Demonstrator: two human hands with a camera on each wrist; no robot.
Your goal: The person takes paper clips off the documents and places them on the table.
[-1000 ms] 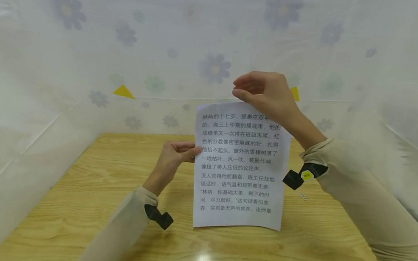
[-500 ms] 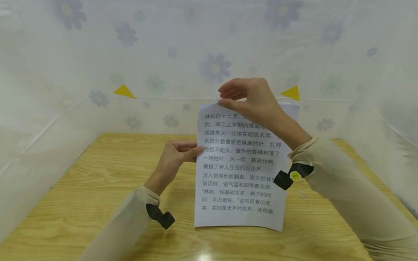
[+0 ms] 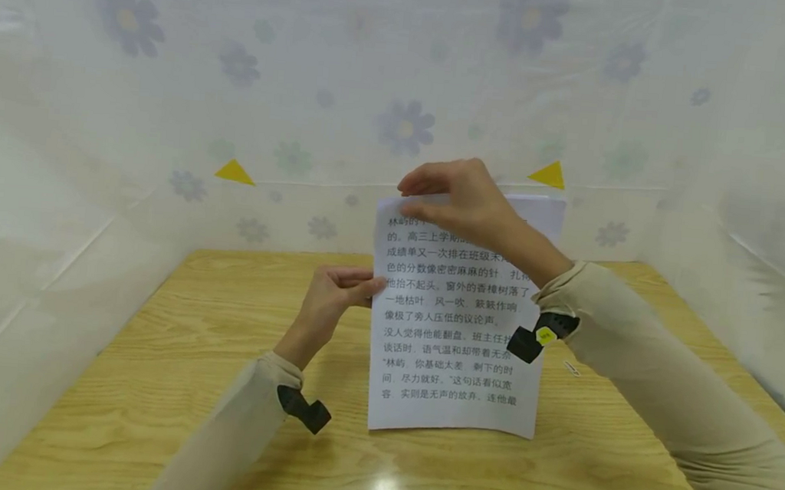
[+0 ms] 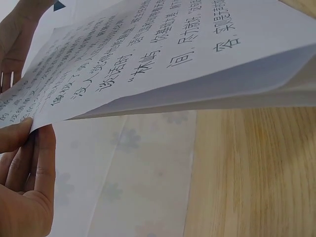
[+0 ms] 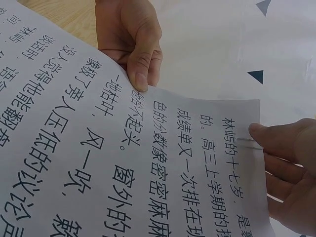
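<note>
A stack of printed paper sheets [image 3: 457,342] stands upright with its lower edge on the wooden table [image 3: 183,352]. My left hand [image 3: 354,287] pinches the stack's left edge at mid height, thumb on the printed face [image 5: 140,74]. My right hand [image 3: 415,201] reaches over the page and pinches the top edge near the top left corner. In the right wrist view a thin wire paper clip [image 5: 251,142] shows on the top edge at the tip of my right thumb [image 5: 261,133]. The left wrist view shows the sheets [image 4: 163,54] from below, slightly fanned apart.
A loose paper clip [image 3: 570,367] lies on the table right of the sheets. White flowered plastic sheeting [image 3: 402,123] walls the table at the back and on both sides. Black wrist cameras [image 3: 303,409] sit on both sleeves.
My right hand has slid left along the top edge, from near the right corner to near the left corner. The left hand and the sheets have barely moved.
</note>
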